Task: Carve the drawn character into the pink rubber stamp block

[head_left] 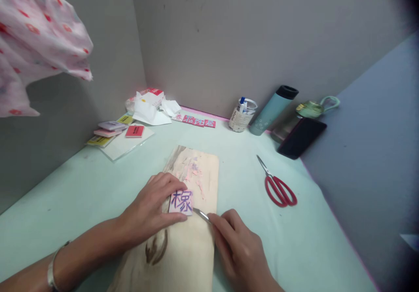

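1. A small pink stamp block (181, 202) with a purple character drawn on its face lies flat on a wooden board (196, 239), about midway along the board and toward its right edge. The board sits on the pale green table (81, 187), running from the near edge toward the middle.
2. The left hand (153, 209) presses down on the block's left side, fingers curled over its top-left corner, pinning it rather than lifting it.
3. The right hand (240, 250) is closed in a pen-like pinch around a thin metal carving tool (202, 214), whose tip meets the block's lower right corner.
4. Risk, as I judge it: the tip points toward the left fingers, which lie very close to it. If the block shifts under light pressure or the blade skips, it could nick a finger or gouge the drawn strokes.
5. Red scissors (279, 187) lie shut on the table to the right of the board, apart from it.
6. Toward the far edge stands a clear jar (241, 116) holding a few small items, one of them a blue-capped tube, the rest too small to tell. Beside it are a capped teal bottle (273, 111), contents hidden, and a dark phone (301, 137).
7. At the far left corner lie a stack of coloured blocks (111, 132) and crumpled white paper (152, 106).
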`<state>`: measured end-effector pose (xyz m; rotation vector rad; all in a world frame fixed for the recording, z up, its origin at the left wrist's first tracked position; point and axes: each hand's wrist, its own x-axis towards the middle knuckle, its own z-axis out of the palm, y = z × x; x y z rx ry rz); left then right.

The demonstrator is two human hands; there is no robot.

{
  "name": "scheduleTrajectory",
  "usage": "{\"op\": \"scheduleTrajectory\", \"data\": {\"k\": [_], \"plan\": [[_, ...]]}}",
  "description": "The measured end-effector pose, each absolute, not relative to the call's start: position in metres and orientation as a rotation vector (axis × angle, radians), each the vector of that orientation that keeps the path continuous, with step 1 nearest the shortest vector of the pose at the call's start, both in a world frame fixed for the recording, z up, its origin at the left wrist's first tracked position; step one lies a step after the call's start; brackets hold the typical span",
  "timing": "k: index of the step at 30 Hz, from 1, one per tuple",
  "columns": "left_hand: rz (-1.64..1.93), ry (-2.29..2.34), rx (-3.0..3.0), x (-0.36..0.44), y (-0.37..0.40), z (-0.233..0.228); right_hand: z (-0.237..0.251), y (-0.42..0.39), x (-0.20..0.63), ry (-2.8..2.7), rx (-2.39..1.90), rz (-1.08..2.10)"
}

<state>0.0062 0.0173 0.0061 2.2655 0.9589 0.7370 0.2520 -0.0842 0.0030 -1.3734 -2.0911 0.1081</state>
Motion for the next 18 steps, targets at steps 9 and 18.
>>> {"op": "scheduleTrajectory", "data": {"k": [9, 18], "plan": [[0.76, 0.98, 2.254, 0.0074, 0.0176, 0.0057, -0.0042, -0.085, 0.2509, -2.104, -1.347, -0.063], [0.776, 0.991, 2.252, 0.0073, 0.0153, 0.0063, 0.0016, -0.0867, 0.2468, -2.125, -1.44, -0.059]]}}
